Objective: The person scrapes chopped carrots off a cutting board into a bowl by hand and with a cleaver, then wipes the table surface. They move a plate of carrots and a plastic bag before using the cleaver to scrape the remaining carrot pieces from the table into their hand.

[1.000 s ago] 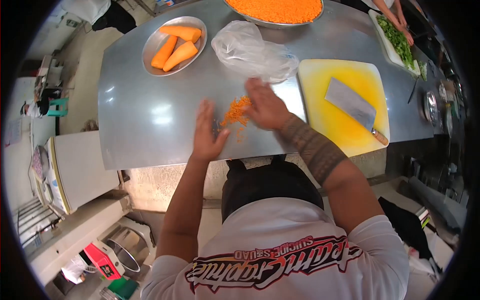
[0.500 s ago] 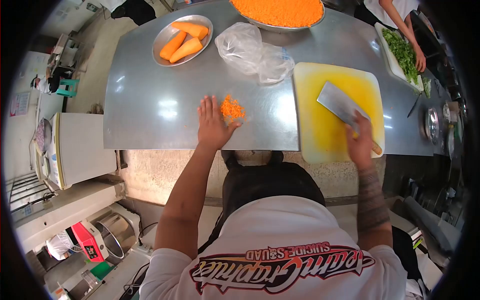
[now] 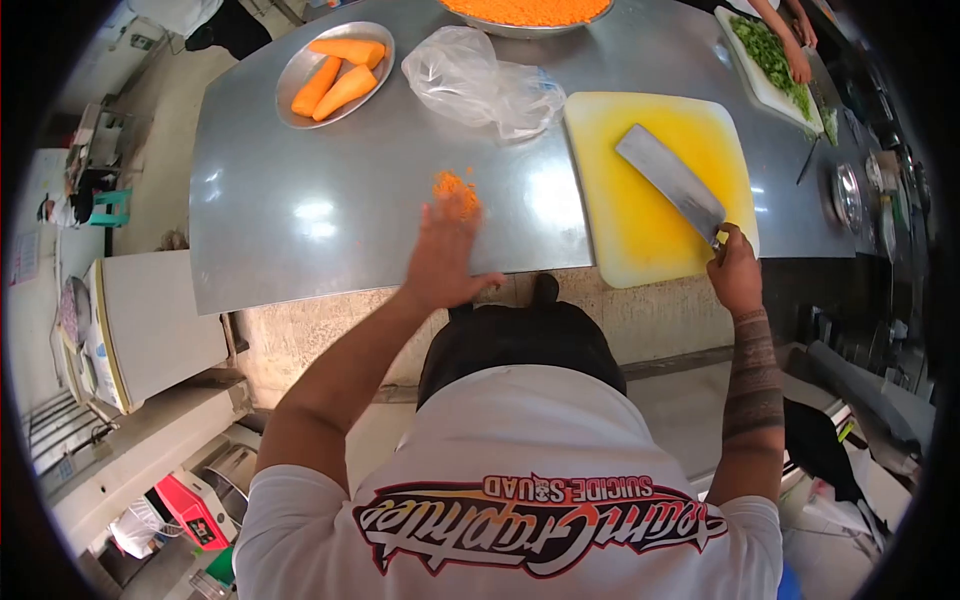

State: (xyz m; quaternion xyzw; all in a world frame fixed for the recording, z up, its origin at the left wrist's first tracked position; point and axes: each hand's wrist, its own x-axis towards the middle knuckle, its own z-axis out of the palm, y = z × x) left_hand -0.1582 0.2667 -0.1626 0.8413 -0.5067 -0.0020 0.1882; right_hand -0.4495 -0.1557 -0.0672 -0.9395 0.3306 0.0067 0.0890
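Note:
A small heap of chopped carrot (image 3: 455,187) lies on the steel table. Over its near side my left hand (image 3: 443,258) reaches with fingers stretched out and thumb apart, the fingertips overlapping the bits. The fingers are slightly blurred. At the front right corner of the yellow-stained cutting board (image 3: 600,235), my right hand (image 3: 737,272) is wrapped round the handle of a cleaver (image 3: 672,178). Its wide blade points away and to the left across the board. The handle is mostly hidden in my fist.
Three peeled carrots (image 3: 345,90) rest in a metal plate (image 3: 287,80) at the far left. A crumpled plastic bag (image 3: 480,85) lies left of the board. Behind it stands a bowl (image 3: 540,31) of chopped carrot. At right, another person's hand (image 3: 797,62) touches greens (image 3: 765,55) on a white board.
My left hand has come over the near side of the carrot heap. My right hand now grips the cleaver's handle, lower and further right, with the blade swung more lengthwise.

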